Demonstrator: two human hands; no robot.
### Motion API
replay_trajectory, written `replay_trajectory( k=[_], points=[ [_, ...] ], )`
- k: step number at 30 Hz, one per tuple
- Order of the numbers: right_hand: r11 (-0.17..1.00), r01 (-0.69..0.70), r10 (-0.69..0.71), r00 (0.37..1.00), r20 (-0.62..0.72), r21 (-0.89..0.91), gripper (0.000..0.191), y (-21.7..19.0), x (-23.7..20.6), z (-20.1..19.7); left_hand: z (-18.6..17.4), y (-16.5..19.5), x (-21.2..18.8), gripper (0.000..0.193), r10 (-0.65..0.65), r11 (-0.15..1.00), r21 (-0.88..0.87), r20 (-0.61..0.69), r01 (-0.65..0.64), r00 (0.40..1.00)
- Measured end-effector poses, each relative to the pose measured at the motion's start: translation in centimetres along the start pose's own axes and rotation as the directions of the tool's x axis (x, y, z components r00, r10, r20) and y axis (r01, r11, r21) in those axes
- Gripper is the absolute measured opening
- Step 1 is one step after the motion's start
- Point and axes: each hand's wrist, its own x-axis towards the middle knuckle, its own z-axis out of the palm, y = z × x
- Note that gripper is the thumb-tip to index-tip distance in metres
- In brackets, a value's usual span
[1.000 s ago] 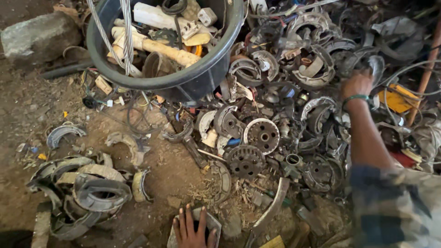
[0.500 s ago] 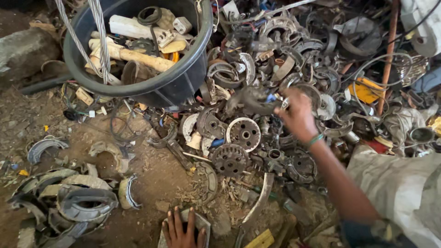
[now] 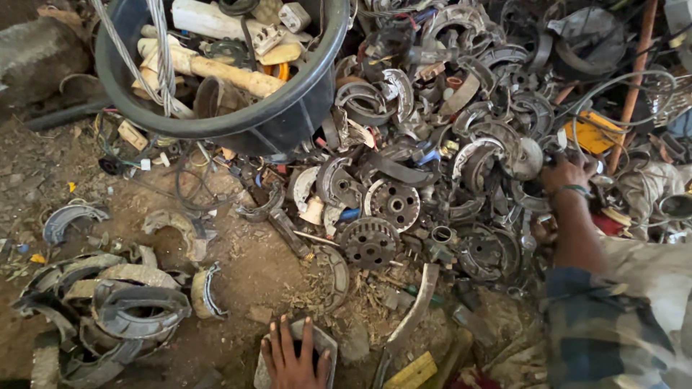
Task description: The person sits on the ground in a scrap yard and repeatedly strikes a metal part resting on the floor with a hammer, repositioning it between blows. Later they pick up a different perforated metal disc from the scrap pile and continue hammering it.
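Scrap heap (image 3: 447, 166) blocks right; bare dirt (image 3: 238, 266) passable left.

surface: bare dirt floor (image 3: 238, 266)
centre/right: heap of scrap metal parts (image 3: 461, 144), two toothed round hubs (image 3: 369, 243) at its near edge
top left: dark plastic tub (image 3: 288, 122)
lower left: pile of curved brake shoes (image 3: 108, 310)
far left: stone block (image 3: 36, 50)

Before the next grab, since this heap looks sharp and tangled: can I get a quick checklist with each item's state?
1. Right hand on the scrap heap: ok, resting by a round metal disc.
2. Grip closed on a part: cannot tell.
3. Left hand steady: ok, flat on a plate on the ground.
4. Wires clear of wrist: not ok, loops lie close.
5. Tub has room: ok, not full.
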Motion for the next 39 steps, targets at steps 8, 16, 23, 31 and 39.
replay_trajectory(
  k=[8,16,23,31,39],
  points=[
    [0.991,-0.070,0.124,0.793,0.596,-0.112,0.064,2.1,-3.0,-2.6,-0.6,1.0,0.9,0.069,-0.016,1.000,0.026,-0.025,0.017,1.000],
    [0.982,-0.120,0.077,0.959,0.273,0.145,0.073,-0.3,-11.2,1.8,-1.5,1.4,1.5,0.065,-0.053,0.997,0.058,0.079,0.048,0.995],
    [0.946,-0.149,0.147,0.989,0.030,0.287,0.073,-2.3,-12.9,2.6,-0.6,1.1,1.8,0.068,-0.021,1.000,0.005,0.015,0.021,1.000],
    [0.989,-0.146,0.137,0.937,0.323,0.006,0.071,-2.6,-9.8,2.6,0.0,1.3,1.9,0.070,-0.017,1.000,0.008,-0.048,0.017,0.999],
    [0.892,-0.405,0.376,0.912,0.167,0.202,0.067,-5.2,-9.5,4.6,-1.4,1.7,2.2,0.069,-0.011,1.000,-0.006,0.003,0.011,1.000]
  ],
)
